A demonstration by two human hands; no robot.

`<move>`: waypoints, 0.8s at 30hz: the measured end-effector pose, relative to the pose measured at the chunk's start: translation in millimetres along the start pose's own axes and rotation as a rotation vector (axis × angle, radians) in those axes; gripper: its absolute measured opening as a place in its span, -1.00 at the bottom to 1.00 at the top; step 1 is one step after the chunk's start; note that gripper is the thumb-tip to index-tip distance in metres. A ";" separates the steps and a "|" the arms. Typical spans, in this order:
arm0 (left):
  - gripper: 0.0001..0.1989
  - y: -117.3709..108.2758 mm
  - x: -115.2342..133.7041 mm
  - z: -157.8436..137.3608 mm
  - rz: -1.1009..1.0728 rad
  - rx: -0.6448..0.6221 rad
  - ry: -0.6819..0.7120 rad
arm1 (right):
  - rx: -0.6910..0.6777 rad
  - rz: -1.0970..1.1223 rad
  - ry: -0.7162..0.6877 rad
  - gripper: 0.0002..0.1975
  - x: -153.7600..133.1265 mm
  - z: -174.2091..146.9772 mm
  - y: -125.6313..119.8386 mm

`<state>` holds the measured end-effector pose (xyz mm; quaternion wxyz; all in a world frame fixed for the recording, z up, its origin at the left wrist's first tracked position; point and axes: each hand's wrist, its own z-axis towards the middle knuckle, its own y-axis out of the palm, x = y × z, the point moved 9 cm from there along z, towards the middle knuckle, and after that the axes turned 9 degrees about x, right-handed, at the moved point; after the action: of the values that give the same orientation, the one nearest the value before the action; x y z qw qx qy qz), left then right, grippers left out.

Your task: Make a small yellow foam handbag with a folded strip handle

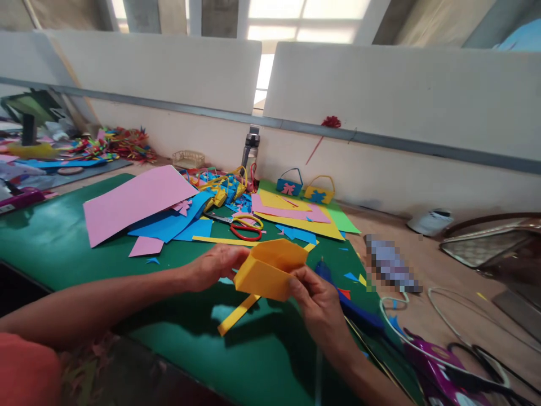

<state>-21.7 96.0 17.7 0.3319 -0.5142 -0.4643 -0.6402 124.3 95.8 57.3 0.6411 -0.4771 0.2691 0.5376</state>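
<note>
A small folded box of yellow paper (264, 279), its top facing up and away, is held between my two hands above the green mat (177, 344). My left hand (213, 268) grips its left end, fingertips partly hidden behind the paper. My right hand (316, 299) pinches the right front corner between thumb and fingers. Below the box a yellow paper strip (237, 317) slants down to the left; whether it is joined to the box I cannot tell. Just right of my right hand lies a blue glue gun (359, 310).
Scissors (247, 228) lie beyond the box, beside pink paper (139, 203) and a pile of coloured scraps (228, 189). Two small paper bags, one blue (289, 186) and one yellow (320, 194), stand by the wall. A bottle (251, 149) stands behind. Cables (448, 321) run at right.
</note>
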 end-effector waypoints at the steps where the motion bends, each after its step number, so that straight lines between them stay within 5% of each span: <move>1: -0.28 2.2 -1.5 -0.6 -0.015 -0.029 -0.010 | -0.007 0.034 0.022 -0.69 2.1 0.3 0.5; 8: -0.28 22.4 0.1 -10.1 -0.107 -0.244 -0.059 | -0.012 0.101 0.073 -0.74 8.6 0.2 3.2; 24: -0.26 38.6 -7.1 -17.9 -0.284 -0.347 -0.186 | -0.037 0.026 0.050 -0.81 1.8 -1.8 7.8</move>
<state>8.7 65.4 19.9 0.1012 -0.5499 -0.4435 -0.7005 117.7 94.8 52.5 0.6181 -0.4987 0.2812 0.5386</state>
